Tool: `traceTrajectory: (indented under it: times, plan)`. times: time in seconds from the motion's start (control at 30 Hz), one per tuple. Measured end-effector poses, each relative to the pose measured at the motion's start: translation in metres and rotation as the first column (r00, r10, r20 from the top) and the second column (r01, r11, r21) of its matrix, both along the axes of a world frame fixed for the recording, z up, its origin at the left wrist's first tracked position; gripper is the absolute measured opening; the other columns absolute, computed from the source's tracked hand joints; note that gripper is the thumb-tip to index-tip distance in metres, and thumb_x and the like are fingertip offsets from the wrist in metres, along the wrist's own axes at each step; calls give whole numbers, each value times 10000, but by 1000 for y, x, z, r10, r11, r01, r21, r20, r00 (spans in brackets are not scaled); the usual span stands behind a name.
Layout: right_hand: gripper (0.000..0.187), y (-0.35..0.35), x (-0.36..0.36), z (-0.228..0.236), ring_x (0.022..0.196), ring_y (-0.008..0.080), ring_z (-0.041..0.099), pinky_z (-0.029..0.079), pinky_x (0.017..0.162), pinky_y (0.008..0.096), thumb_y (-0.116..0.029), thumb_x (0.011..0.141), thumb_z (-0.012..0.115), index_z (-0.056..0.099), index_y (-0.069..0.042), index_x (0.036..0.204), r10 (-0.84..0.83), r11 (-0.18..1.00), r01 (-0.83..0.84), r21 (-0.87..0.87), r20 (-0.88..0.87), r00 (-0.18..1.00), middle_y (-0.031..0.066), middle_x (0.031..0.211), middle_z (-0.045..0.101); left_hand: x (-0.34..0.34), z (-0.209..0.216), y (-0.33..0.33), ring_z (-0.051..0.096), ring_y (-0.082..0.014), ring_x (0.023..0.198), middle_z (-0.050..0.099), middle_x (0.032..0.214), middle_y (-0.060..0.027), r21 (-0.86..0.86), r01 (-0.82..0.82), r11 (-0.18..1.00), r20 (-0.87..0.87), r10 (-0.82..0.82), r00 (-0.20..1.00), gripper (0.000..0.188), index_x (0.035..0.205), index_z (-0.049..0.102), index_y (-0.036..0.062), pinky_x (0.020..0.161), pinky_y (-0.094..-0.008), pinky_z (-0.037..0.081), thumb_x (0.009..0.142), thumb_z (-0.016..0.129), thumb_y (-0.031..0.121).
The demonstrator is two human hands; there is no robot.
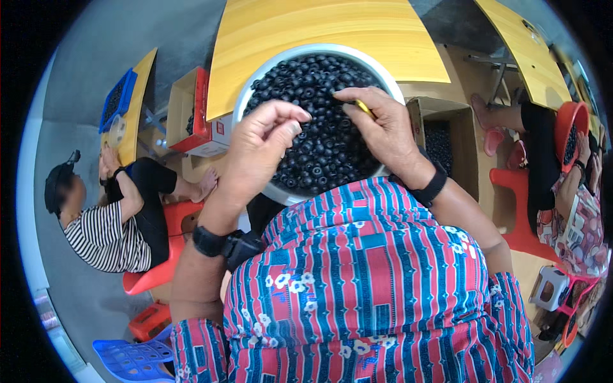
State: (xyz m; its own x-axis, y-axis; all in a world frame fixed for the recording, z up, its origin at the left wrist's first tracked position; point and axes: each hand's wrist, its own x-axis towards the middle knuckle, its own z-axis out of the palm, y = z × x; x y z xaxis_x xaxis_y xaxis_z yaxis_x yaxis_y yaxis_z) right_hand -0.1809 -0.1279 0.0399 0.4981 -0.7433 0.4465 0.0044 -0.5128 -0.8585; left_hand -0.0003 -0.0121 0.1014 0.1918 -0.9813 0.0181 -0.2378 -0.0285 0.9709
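Note:
A wide, pale-rimmed basin stands in front of me, filled with small round black parts, many with a hole in the middle. Above its left half, my left hand is closed in a pinch; whatever its fingertips hold is too small to make out. On the other side, my right hand grips a small yellow-handled tool, mostly hidden by the fingers. Its thumb and forefinger point toward the left hand, over the black parts. The two hands are apart.
A yellow wooden table lies beyond the basin. Cardboard boxes flank it, the right one holding dark parts. At left sits a person by a table with a blue tray; at right, another person handles a red basin.

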Motion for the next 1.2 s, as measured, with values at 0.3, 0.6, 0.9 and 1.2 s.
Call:
traceTrajectory:
  times: [0.3,0.6,0.9,1.2]
  plan:
    - [210,-1,-2,0,906,142,609,474,805,261,-6,882,612,697,-42,1071,-18,1000,15,-19,-161,987,67,956,666,-12,-40,2,532,-178,706,533,872,-71,-91,161,983,532,-89,842,288,1039,667,40,667,-277,459,754,699,13]
    - [197,1,1,4,874,300,648,508,800,347,-33,826,648,698,-50,1015,-13,999,5,-45,-173,985,146,913,669,-13,-40,-5,593,-312,911,570,958,-104,-16,182,983,696,-120,708,177,976,641,63,763,-372,492,810,672,117]
    - [237,1,-4,8,841,260,649,502,781,322,-14,778,703,695,-40,1014,101,991,-112,-68,-146,984,131,872,659,-7,-51,-3,456,-37,678,549,870,30,62,118,991,-478,-75,875,160,1055,588,35,591,-203,392,999,533,174]
    - [303,3,-4,10,748,229,611,480,686,317,-86,739,787,690,-38,1023,245,965,-255,-63,-134,960,99,810,627,-15,-72,-4,486,-61,731,600,962,-2,39,189,981,-873,-58,483,267,1168,571,65,591,-199,375,994,557,267]
